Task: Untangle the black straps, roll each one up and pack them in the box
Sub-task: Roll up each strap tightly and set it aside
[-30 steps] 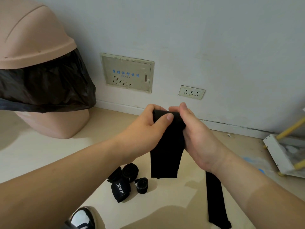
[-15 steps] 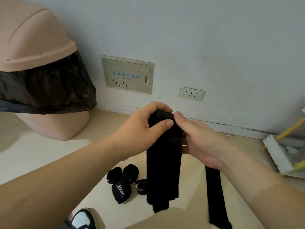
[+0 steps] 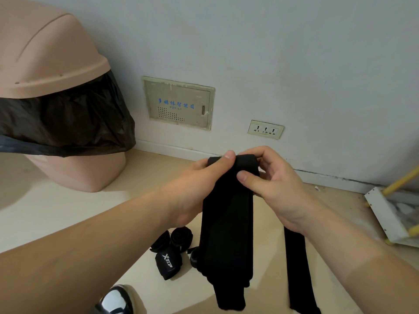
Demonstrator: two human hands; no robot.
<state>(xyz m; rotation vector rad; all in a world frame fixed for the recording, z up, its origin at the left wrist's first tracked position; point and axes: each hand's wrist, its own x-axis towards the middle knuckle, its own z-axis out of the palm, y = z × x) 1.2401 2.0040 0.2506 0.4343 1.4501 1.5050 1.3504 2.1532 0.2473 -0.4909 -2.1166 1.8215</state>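
Down by my feet, the loose end of the black strap (image 3: 226,234) is hanging straight down below both grips. Its long way is running up and down, from near the floor (image 3: 68,211) up to my fingers. To the left of it, lower than my left grip (image 3: 195,184), some rolled straps (image 3: 174,248) are lying together on the floor. Lower than my right grip (image 3: 276,184), another long strap (image 3: 297,268) is lying flat, not yet rolled.

Higher up, my left grip is curling round the left side of the strap's top, with the thumb pressing on the top edge. My right grip is pinching the right side, thumb on the front and fingers behind. The two grips are sitting just beside each other, with the top of the strap between them.

I think I am rolling from the top, so the rest is going to have to come up from below. I am not seeing the box anywhere.
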